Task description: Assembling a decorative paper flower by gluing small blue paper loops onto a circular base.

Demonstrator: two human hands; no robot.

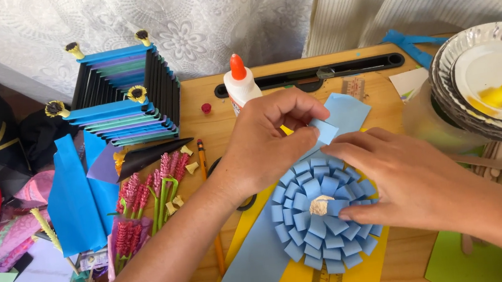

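- Fingertips of the left hand pinch a small blue paper petal, lifted so its folded end faces the bloom.
- Right hand lies loosely spread on the blue paper flower, its fingers steadying the layers at three o'clock.
- At twelve o'clock of the flower, a glue bottle stands within easy reach.
- At nine o'clock lies a pencil.
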